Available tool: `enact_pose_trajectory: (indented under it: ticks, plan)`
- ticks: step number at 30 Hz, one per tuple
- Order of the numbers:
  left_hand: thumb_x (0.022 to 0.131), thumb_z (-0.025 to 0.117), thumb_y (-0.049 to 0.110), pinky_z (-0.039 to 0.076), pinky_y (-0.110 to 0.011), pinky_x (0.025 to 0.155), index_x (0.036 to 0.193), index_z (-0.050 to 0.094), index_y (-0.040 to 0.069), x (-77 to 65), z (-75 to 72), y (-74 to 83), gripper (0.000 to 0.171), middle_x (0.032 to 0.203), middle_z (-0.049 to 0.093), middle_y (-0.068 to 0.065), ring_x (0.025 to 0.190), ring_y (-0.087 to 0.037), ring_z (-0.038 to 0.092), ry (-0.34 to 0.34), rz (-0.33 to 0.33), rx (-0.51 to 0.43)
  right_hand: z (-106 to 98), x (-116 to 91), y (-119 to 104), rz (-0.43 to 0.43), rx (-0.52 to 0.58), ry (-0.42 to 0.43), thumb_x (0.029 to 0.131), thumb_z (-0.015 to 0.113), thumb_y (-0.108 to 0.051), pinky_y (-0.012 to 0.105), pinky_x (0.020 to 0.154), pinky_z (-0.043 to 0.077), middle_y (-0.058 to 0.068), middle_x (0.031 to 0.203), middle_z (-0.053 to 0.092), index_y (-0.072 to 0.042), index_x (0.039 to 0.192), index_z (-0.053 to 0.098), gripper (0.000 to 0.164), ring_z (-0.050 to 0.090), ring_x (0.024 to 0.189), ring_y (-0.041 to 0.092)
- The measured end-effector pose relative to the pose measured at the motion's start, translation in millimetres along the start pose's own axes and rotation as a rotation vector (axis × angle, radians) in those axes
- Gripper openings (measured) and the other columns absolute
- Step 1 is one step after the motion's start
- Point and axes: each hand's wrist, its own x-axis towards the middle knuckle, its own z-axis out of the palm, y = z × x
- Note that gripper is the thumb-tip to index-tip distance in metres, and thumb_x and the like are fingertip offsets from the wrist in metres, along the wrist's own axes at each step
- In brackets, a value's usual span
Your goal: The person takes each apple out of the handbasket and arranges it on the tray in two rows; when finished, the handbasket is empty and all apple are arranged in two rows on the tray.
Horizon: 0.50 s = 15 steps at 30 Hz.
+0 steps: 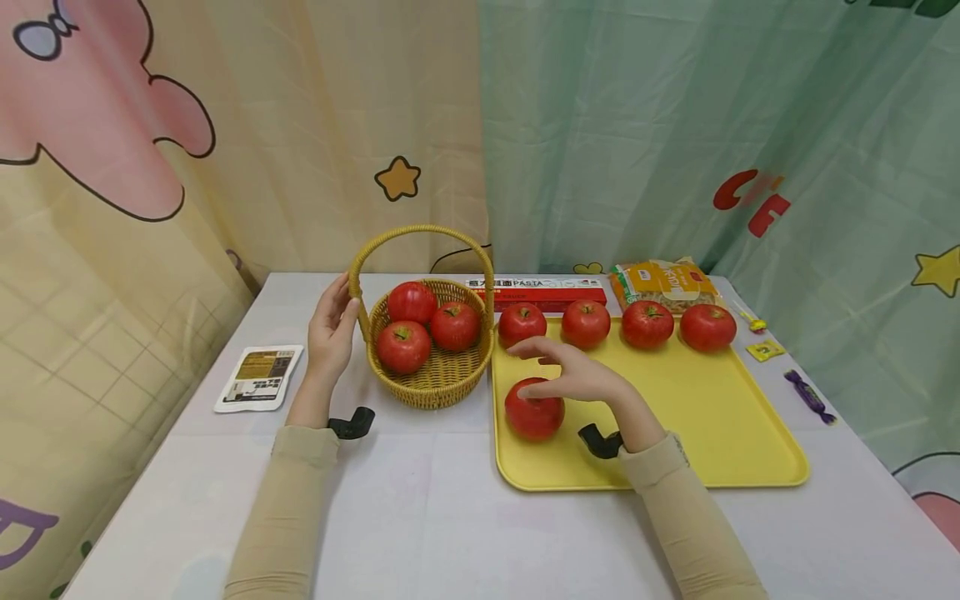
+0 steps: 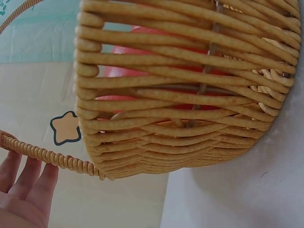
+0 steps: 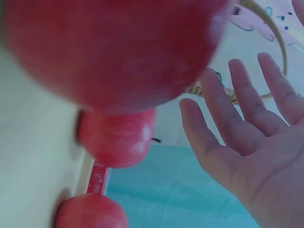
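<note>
A woven basket (image 1: 426,398) with a tall arched handle holds three red apples (image 1: 405,347). At the handle's left side is my left hand (image 1: 333,329); in the left wrist view its straight fingertips (image 2: 42,183) touch the wrapped handle. Another red apple (image 1: 534,421) sits near the left edge of the yellow tray (image 1: 637,450). Right over it hovers my right hand (image 1: 577,375), fingers spread and bent a little. In the right wrist view the palm and fingers (image 3: 247,104) are apart from the large near apple (image 3: 114,47).
Along the tray's back edge stand several red apples (image 1: 647,323). Behind them lie a red pasta box (image 1: 551,294) and an orange food bag (image 1: 667,283). Small wrapped candies (image 1: 810,397) lie right of the tray. A flat white packet (image 1: 259,379) rests left of the basket.
</note>
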Motion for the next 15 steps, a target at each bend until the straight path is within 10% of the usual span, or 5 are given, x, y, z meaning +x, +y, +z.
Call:
enact_pose_trajectory:
  ticks: [15]
  plan:
    - [0.096,0.046,-0.003,0.038,-0.033,0.104,0.137,0.04,-0.007,0.5,0.3,-1.0,0.042,0.135,0.046,-0.025,0.12,-0.022,0.05,0.007,0.008,0.001,-2,46,-73,-0.128,0.136,0.248,0.083,0.072,-0.02,0.041,0.101,0.039,0.002,0.127,0.053,-0.012,0.131,0.05,0.053,0.049,0.119,0.021]
